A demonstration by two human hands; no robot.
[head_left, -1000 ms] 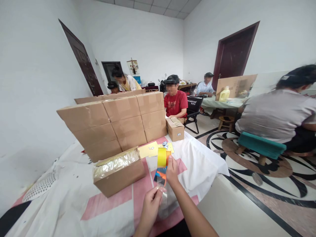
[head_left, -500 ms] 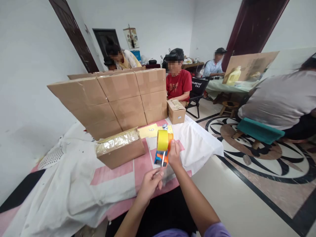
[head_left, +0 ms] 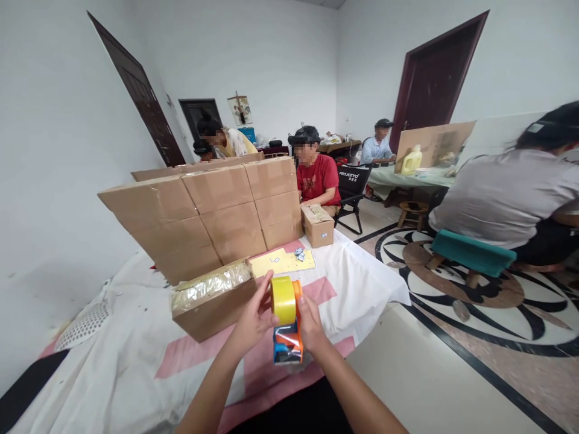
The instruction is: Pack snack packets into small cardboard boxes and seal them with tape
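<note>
A tape dispenser (head_left: pixel 288 343) with an orange and blue body carries a wide yellow roll of tape (head_left: pixel 283 300). It is held upright above the near part of the table. My right hand (head_left: pixel 312 322) grips its orange side from the right. On the other side, my left hand (head_left: pixel 254 313) has its thumb and fingers around the left edge of the yellow roll. Part of the left fingers is hidden behind the roll. Just left of the hands lies a long cardboard box (head_left: pixel 215 310) with shiny tape across its top.
Stacked cardboard boxes (head_left: pixel 226 211) form a wall on the cloth-covered table (head_left: pixel 357 280). Yellow card (head_left: pixel 289 260) with a small patterned piece lies beyond my hands. A small carton (head_left: pixel 319 228) stands near a person in red (head_left: pixel 319 181). Other people sit farther off.
My left hand has moved from the dispenser's lower front up to the left side of the yellow roll. The dispenser appears lower in view, partly because the camera has tilted up.
</note>
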